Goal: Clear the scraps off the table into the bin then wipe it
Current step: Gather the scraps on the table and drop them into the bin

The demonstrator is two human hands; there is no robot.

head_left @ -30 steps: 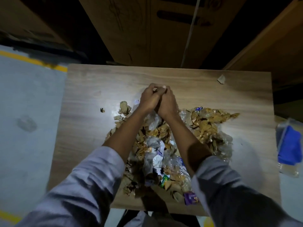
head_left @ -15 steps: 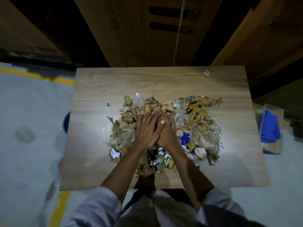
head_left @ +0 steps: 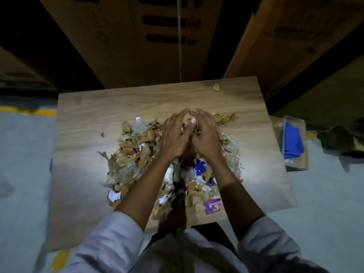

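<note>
A heap of scraps (head_left: 134, 152), made of torn brown cardboard, clear plastic and coloured wrappers, covers the middle of the wooden table (head_left: 88, 119). My left hand (head_left: 173, 138) and my right hand (head_left: 206, 136) lie side by side on the far part of the heap. Their fingers are curved and the fingertips meet in a tent shape, cupped over scraps without gripping any. A purple wrapper (head_left: 212, 205) lies near the table's front edge. One pale scrap (head_left: 216, 87) sits alone at the far edge, and a tiny one (head_left: 102, 134) lies left of the heap.
On the floor to the right, a clear container holds a blue cloth (head_left: 293, 140). Large cardboard boxes (head_left: 137, 40) stand behind the table. A sliver of something blue (head_left: 50, 164) peeks out at the table's left edge. A yellow line marks the grey floor.
My joined hands dragged the heap toward me, then moved back to its far side and opened into a cupped shape. The scraps now reach closer to the front edge.
</note>
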